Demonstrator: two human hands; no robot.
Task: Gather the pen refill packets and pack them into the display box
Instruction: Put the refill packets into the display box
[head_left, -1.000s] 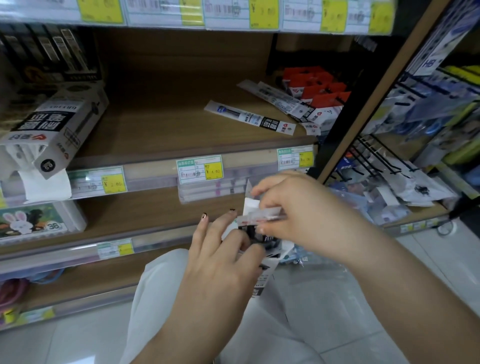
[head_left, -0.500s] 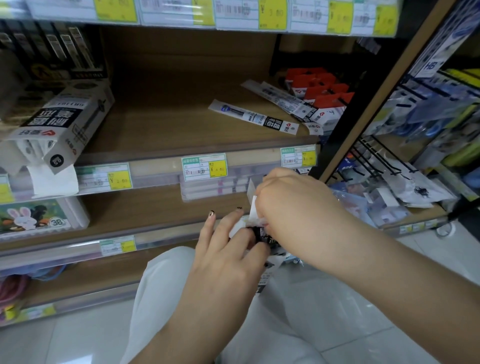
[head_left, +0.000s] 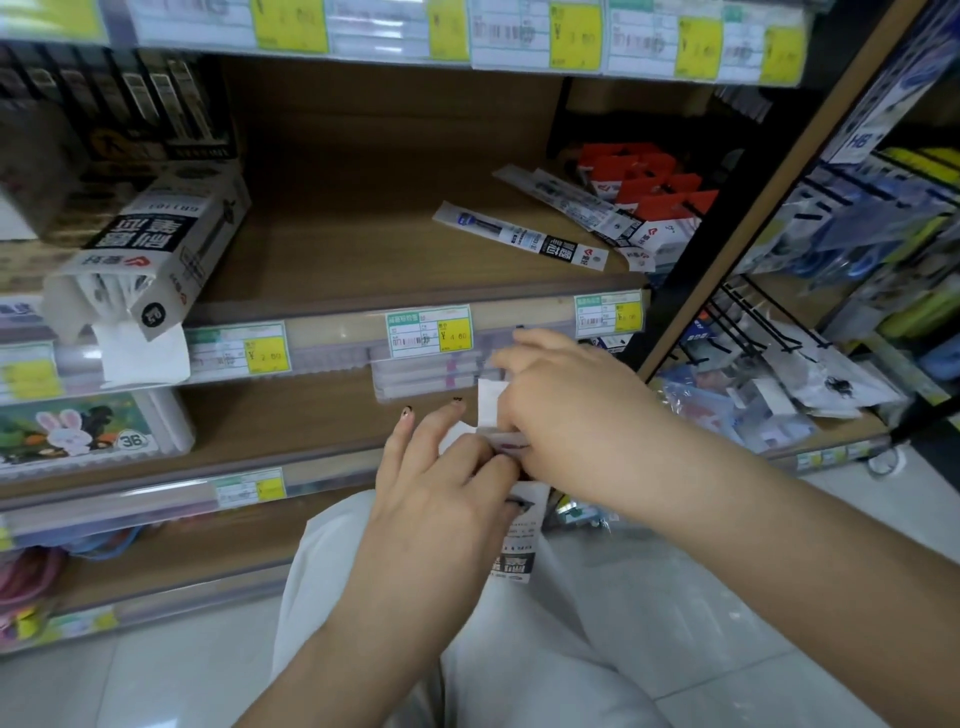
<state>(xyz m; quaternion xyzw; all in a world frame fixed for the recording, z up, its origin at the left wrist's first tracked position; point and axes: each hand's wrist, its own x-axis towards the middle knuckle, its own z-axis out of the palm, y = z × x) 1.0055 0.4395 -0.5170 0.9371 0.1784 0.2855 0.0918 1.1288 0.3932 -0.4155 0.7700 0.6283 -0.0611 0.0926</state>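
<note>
A white and black display box (head_left: 519, 540) rests on my lap, mostly hidden under my hands. My left hand (head_left: 441, 488) holds its upper end, thumb and index finger curled on it, the other fingers raised. My right hand (head_left: 566, 415) pinches a pen refill packet (head_left: 501, 439) at the box's open top, where a white flap (head_left: 491, 397) stands up. Loose refill packets (head_left: 524, 240) lie on the wooden shelf above, with several more (head_left: 576, 202) at the right beside red-topped packets (head_left: 649, 182).
A second white display box (head_left: 150, 244) lies tipped over the shelf's left edge, flap hanging open. Price label rails (head_left: 426, 332) run along each shelf front. A rabbit-print case (head_left: 78, 431) sits lower left. A wire rack with bagged goods (head_left: 810, 384) stands at the right.
My right hand has pushed the packet lower toward the box's opening and closed in on my left hand. The view has shifted slightly.
</note>
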